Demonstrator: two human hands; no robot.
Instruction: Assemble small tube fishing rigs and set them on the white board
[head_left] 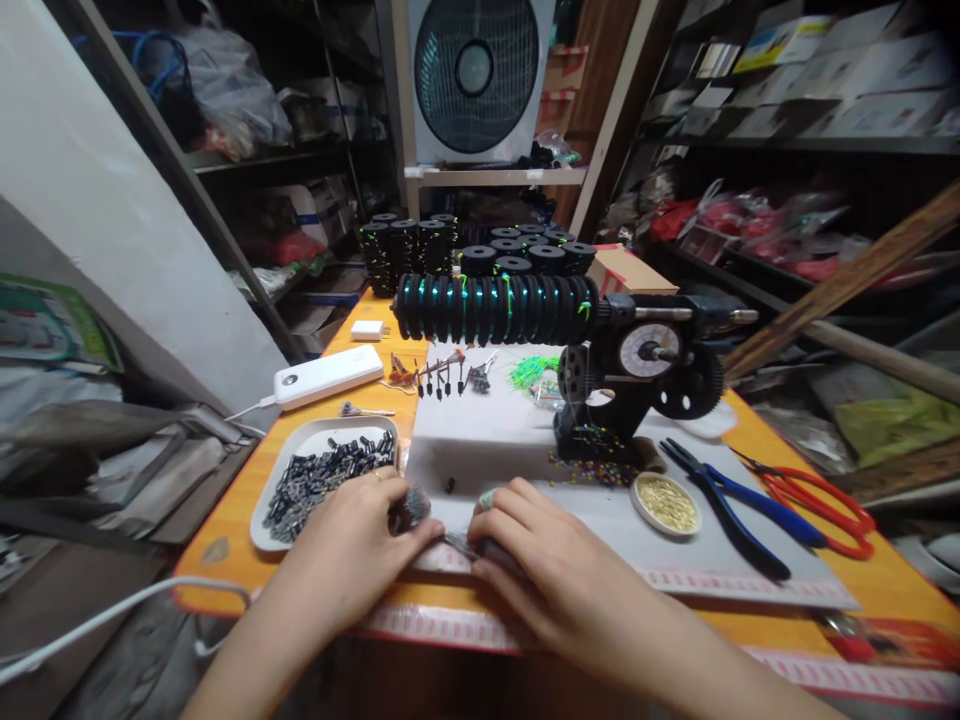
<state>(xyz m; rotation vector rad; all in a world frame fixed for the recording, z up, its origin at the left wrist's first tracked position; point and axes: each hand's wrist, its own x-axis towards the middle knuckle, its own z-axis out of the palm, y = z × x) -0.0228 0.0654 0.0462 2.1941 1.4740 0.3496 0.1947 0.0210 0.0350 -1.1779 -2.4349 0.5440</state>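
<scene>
Frustratingly, small dark piece half-hidden between left hand and right hand.

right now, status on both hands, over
Left hand pinching small dark piece. Right hand gripping thin tool beside it. White tray at left, clear of hands.

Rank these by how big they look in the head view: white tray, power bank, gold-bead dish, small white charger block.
1. White tray of dark tubes, largest.
2. Power bank.
3. Gold-bead dish.
4. Small white charger block, smallest.
The block lies farthest from the camera, so its look may understate it.
</scene>
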